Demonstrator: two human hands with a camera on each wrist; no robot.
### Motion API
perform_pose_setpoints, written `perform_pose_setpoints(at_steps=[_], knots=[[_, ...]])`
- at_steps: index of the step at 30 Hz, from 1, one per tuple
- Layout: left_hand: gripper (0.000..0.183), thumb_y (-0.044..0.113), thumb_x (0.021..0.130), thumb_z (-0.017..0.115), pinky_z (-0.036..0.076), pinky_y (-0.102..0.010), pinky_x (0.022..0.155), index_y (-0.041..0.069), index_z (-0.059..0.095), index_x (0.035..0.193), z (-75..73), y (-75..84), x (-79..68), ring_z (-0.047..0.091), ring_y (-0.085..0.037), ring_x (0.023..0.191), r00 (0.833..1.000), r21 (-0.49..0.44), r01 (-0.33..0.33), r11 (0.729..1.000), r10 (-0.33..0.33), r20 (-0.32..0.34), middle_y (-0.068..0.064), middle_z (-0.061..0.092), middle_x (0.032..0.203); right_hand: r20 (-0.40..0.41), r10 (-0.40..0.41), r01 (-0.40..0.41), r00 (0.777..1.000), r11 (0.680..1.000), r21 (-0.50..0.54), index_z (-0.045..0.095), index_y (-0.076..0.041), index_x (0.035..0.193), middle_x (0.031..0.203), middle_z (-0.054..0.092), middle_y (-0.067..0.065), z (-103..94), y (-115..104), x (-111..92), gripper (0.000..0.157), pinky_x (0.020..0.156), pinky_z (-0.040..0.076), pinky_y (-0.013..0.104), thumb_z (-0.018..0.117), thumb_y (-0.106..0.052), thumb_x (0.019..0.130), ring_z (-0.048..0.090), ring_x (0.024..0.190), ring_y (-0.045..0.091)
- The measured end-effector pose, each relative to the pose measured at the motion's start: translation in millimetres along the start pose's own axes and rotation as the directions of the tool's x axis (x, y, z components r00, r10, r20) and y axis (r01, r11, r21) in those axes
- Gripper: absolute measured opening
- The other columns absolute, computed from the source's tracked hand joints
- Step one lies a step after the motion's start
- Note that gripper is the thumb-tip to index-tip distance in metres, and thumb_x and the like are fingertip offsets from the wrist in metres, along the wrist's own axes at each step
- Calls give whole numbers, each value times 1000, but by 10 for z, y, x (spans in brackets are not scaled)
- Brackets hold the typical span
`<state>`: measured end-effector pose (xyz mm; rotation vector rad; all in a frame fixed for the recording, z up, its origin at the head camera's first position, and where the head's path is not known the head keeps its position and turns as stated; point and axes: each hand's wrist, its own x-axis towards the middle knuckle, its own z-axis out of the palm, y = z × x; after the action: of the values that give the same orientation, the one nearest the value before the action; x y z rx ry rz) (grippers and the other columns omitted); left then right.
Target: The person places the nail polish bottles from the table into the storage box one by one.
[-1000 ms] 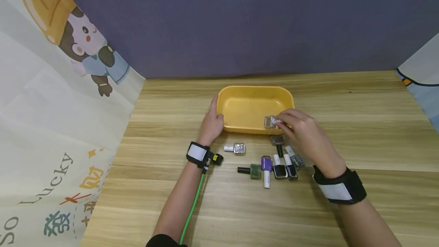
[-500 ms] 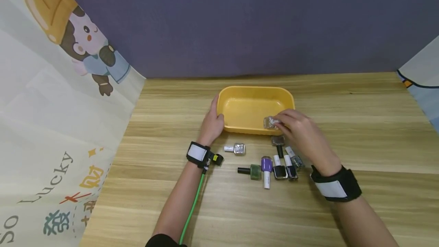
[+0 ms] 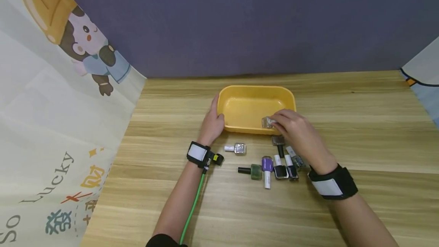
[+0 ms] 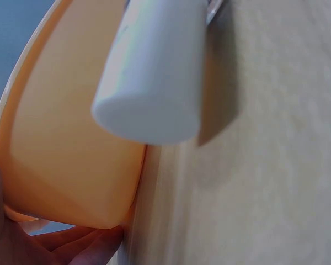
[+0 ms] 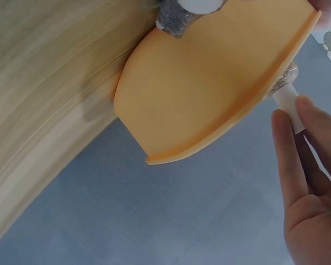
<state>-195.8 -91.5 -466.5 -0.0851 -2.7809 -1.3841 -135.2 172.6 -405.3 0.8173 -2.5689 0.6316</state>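
My left hand [image 3: 212, 127] grips the left end of a yellow plastic tray [image 3: 247, 109], thumb and fingers at its wall. My right hand [image 3: 298, 132] pinches a clear glitter nail polish bottle [image 3: 266, 122] by its white cap [image 5: 288, 106], bottle end pointing left over the tray's front right rim. In the right wrist view the glass partly disappears behind the rim. Just in front of the tray lie a silver glitter bottle [image 3: 239, 149] and a dark grey bottle [image 3: 278, 140]. A white cap [image 4: 154, 83] looms close in the left wrist view.
Nearer on the wooden table [image 3: 219, 209] lie a green bottle [image 3: 255, 172], a purple one [image 3: 267, 164] and two black ones with white caps [image 3: 281, 172]. My right hand partly hides a glittery grey bottle [image 3: 299, 161]. A dark blue panel [image 3: 240, 26] stands behind the table.
My right hand has shifted slightly left with the glitter bottle, still over the tray's front right part. My left hand and the tray have stayed nearly still.
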Motion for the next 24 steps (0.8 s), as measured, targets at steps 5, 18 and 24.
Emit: perform_pose_setpoints(at_steps=[5, 18, 24], knots=[[70, 18, 89, 37, 44, -36, 78, 48, 2, 142, -6, 12, -5, 55, -20, 92, 1000, 7, 5, 1000, -5, -4, -7, 38, 143, -4, -6, 6, 1000, 1000, 1, 67, -8, 102, 97, 60, 1, 20, 10, -1, 21, 75, 49, 32, 62, -16, 83, 56, 87, 15], [70, 19, 89, 36, 44, -36, 75, 50, 1, 141, -15, 18, 11, 55, -20, 87, 1000, 3, 10, 1000, -10, -4, -9, 42, 141, 8, -16, 16, 1000, 1000, -27, 67, -5, 101, 95, 61, 4, 63, 26, 26, 21, 74, 49, 32, 62, -14, 83, 56, 86, 16], [70, 19, 88, 36, 44, -35, 66, 49, 2, 142, -20, 17, 3, 55, -21, 78, 1000, 4, 3, 1000, -3, -4, -11, 45, 138, 11, -22, 22, 1000, 999, -42, 67, -5, 101, 96, 61, 4, 90, 33, 25, 21, 74, 49, 31, 62, -14, 83, 56, 87, 17]])
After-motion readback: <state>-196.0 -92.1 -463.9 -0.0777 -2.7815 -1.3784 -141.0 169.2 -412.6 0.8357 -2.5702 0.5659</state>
